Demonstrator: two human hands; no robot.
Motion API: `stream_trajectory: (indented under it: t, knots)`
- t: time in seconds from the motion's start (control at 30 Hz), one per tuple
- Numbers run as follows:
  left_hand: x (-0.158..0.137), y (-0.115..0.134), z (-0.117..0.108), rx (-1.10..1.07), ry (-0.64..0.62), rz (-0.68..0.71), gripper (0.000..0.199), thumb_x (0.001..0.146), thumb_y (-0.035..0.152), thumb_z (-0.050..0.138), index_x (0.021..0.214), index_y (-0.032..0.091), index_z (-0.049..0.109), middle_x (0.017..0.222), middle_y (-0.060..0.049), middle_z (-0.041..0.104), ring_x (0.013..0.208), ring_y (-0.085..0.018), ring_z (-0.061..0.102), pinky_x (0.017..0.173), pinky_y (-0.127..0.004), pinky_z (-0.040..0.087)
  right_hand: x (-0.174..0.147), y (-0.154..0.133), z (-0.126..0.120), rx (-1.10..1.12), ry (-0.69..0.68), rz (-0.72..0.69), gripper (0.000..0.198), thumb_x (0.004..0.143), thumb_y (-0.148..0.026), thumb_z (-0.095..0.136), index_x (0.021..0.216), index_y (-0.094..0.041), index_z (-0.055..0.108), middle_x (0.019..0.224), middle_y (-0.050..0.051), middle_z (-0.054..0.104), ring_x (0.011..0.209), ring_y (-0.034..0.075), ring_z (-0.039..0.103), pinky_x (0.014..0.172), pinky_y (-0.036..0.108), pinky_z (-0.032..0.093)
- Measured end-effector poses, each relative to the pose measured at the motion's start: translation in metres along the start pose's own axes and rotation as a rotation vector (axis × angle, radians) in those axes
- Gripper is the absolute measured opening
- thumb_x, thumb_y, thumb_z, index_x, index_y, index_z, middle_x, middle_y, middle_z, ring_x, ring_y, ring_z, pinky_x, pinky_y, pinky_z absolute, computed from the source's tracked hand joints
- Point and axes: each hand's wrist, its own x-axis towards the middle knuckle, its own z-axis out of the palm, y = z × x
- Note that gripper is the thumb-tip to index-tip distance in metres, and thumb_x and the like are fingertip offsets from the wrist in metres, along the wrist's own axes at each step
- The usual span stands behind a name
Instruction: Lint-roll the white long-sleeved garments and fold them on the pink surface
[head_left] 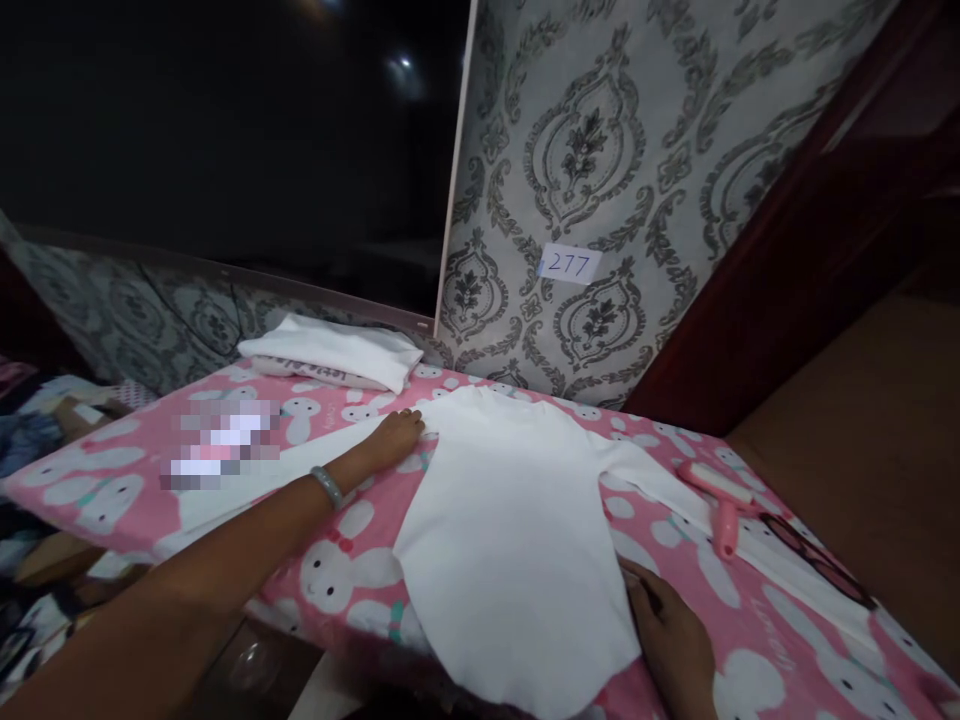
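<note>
A white long-sleeved shirt [517,540] lies spread over a pink cloth with white rabbits [352,570], its hem toward me and its sleeves stretched out to both sides. My left hand [397,438], with a grey bangle at the wrist, has its bent fingers closed on the left sleeve close to the shoulder. My forearm covers part of that sleeve. At the shirt's lower right edge, my right hand [671,635] is curled with its fingers at the fabric; the fingertips are partly hidden.
A folded white garment [334,345] lies at the back left, near a blurred-out object [221,445]. A pink-handled lint roller [724,510] and dark-framed glasses [814,560] rest by the right sleeve. Behind are a large screen [240,130] and a paper marked 277 [571,263].
</note>
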Motion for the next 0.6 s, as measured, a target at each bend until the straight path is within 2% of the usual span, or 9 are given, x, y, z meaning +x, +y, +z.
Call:
stream_trajectory:
  t: [0.13, 0.23, 0.3, 0.4, 0.5, 0.6]
  knots:
    - [0.014, -0.005, 0.004, 0.012, 0.016, -0.007, 0.027, 0.087, 0.013, 0.041, 0.093, 0.015, 0.067, 0.103, -0.016, 0.067, 0.102, -0.027, 0.061, 0.091, -0.039, 0.046, 0.002, 0.006, 0.005, 0.048, 0.028, -0.022, 0.055, 0.083, -0.058, 0.042, 0.114, -0.026, 0.075, 0.109, 0.007, 0.076, 0.097, 0.028, 0.071, 0.076, 0.035, 0.054]
    - [0.015, -0.017, -0.002, 0.004, -0.01, -0.003, 0.02, 0.086, 0.022, 0.047, 0.08, 0.019, 0.067, 0.096, -0.01, 0.069, 0.098, -0.022, 0.062, 0.091, -0.031, 0.047, 0.005, 0.01, 0.007, 0.066, 0.028, -0.022, 0.052, 0.084, -0.056, 0.044, 0.113, -0.027, 0.075, 0.113, 0.005, 0.076, 0.099, 0.027, 0.071, 0.077, 0.034, 0.054]
    - [0.018, -0.025, -0.009, 0.01, -0.016, -0.018, 0.021, 0.086, 0.024, 0.047, 0.079, 0.02, 0.067, 0.1, -0.007, 0.071, 0.102, -0.021, 0.062, 0.094, -0.028, 0.045, 0.006, 0.009, 0.008, 0.072, 0.015, -0.027, 0.051, 0.084, -0.054, 0.044, 0.115, -0.026, 0.074, 0.115, 0.005, 0.075, 0.1, 0.027, 0.07, 0.078, 0.034, 0.054]
    - [0.032, -0.032, -0.016, 0.044, 0.03, -0.119, 0.03, 0.089, 0.019, 0.037, 0.098, 0.015, 0.066, 0.116, -0.012, 0.068, 0.111, -0.024, 0.06, 0.1, -0.034, 0.042, 0.006, 0.001, 0.006, 0.105, 0.052, -0.044, 0.05, 0.085, -0.049, 0.042, 0.114, -0.025, 0.075, 0.116, 0.005, 0.074, 0.1, 0.025, 0.07, 0.081, 0.034, 0.054]
    - [0.048, -0.034, -0.014, 0.088, 0.021, -0.241, 0.024, 0.083, 0.02, 0.042, 0.091, 0.013, 0.063, 0.107, -0.018, 0.069, 0.103, -0.031, 0.062, 0.089, -0.041, 0.047, 0.005, -0.009, 0.006, 0.152, 0.103, -0.054, 0.046, 0.086, -0.041, 0.04, 0.11, -0.024, 0.075, 0.114, 0.005, 0.075, 0.102, 0.024, 0.069, 0.087, 0.034, 0.053]
    - [0.055, -0.038, -0.007, 0.127, 0.019, -0.307, 0.023, 0.085, 0.024, 0.037, 0.087, 0.018, 0.059, 0.099, -0.013, 0.071, 0.097, -0.029, 0.062, 0.083, -0.041, 0.048, 0.005, -0.012, 0.008, 0.177, 0.135, -0.056, 0.042, 0.086, -0.034, 0.041, 0.108, -0.025, 0.076, 0.111, 0.005, 0.075, 0.1, 0.023, 0.069, 0.087, 0.034, 0.052]
